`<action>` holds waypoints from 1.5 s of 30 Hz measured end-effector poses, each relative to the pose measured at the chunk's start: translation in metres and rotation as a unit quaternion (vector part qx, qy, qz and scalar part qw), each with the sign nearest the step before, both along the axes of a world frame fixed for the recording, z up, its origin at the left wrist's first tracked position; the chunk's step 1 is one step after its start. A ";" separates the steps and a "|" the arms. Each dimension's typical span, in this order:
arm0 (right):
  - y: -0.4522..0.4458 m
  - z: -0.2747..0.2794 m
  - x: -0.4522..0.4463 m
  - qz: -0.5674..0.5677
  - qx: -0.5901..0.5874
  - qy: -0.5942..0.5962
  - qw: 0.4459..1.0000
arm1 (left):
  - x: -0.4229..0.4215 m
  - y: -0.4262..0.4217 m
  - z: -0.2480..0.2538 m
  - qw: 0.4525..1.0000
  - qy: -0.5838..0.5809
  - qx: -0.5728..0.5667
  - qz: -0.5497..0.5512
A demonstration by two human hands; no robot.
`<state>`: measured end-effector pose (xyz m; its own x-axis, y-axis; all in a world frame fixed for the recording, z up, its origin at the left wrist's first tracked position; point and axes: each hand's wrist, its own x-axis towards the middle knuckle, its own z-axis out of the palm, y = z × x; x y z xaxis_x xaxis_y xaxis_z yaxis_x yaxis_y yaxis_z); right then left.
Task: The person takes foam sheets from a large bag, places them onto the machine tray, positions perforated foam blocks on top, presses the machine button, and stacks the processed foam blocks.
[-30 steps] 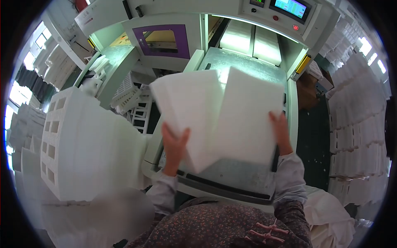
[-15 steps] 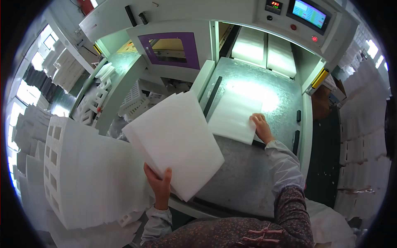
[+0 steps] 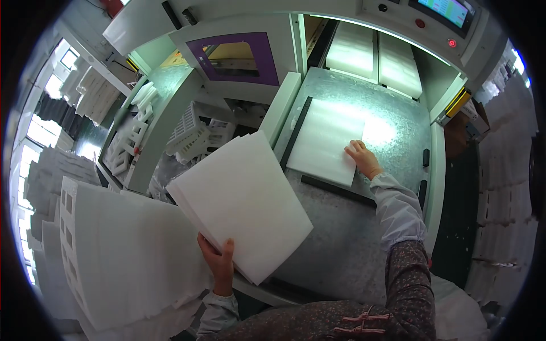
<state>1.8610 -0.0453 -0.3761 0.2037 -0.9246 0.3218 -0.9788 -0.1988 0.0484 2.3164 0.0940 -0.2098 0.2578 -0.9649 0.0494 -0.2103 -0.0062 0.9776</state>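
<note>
A stack of white foam sheets (image 3: 244, 204) is tilted in my left hand (image 3: 219, 256), with the thumb on top and the fingers underneath at its lower left edge. My right hand (image 3: 364, 158) rests on the right edge of another white sheet stack (image 3: 327, 139), its fingers bent against it; whether they grip it is hidden. That second stack lies flat on the metal machine table (image 3: 406, 136), beside a black guide strip (image 3: 297, 132) on its left and just behind a black front strip (image 3: 338, 190).
Two white stacks (image 3: 351, 50) (image 3: 399, 65) lie inside the machine opening at the back. Cut foam frames (image 3: 136, 244) stand at the left, and a plastic crate (image 3: 187, 133) sits between the machine parts. A control screen (image 3: 446, 11) is at upper right.
The sheets were first held between both hands, then parted. Since the middle frame, the right-hand stack has settled against the black guide strips. The left-hand stack stays raised and tilted.
</note>
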 end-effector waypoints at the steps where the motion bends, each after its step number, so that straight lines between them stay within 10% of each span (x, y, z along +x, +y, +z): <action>1: 0.002 -0.003 0.000 0.009 -0.004 0.019 1.000 | 0.001 0.001 0.000 1.000 0.003 0.002 0.003; 12: 0.008 0.005 -0.003 0.038 0.090 -0.048 0.994 | 0.002 -0.003 0.000 0.999 0.049 0.023 0.002; 16: 0.002 0.024 0.038 -0.119 0.189 -0.232 0.947 | 0.000 -0.001 0.001 0.991 0.119 0.050 -0.024; 26: 0.014 0.049 0.091 -0.179 0.270 -0.073 0.943 | -0.005 0.012 0.010 0.986 0.153 0.055 -0.044; 29: 0.029 0.056 0.109 -0.087 0.234 -0.276 0.928 | -0.006 0.009 0.014 0.984 0.158 0.054 -0.055; 31: 0.077 0.130 0.137 0.047 0.403 -0.768 0.495 | -0.008 0.013 0.013 0.982 0.164 0.064 -0.073; 33: 0.122 0.156 0.157 0.104 0.347 -0.673 0.644 | -0.009 0.018 0.004 0.985 0.127 0.027 -0.113; 37: 0.167 0.168 0.163 0.051 0.279 -0.706 0.649 | -0.009 0.024 -0.004 0.970 0.004 -0.108 -0.219; 42: 0.207 0.171 0.160 -0.016 0.224 -0.773 0.594 | -0.016 0.034 0.006 0.943 0.224 0.110 -0.219; 45: 0.219 0.158 0.158 -0.060 0.163 -0.675 0.717 | -0.024 0.038 0.013 0.959 0.172 0.080 -0.210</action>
<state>2.0190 0.1739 -0.2176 -0.1769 -0.9805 -0.0859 -0.1006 0.1048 -0.9894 2.2927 0.1317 -0.1971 -0.1808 -0.9754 -0.1263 0.1077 -0.1473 0.9832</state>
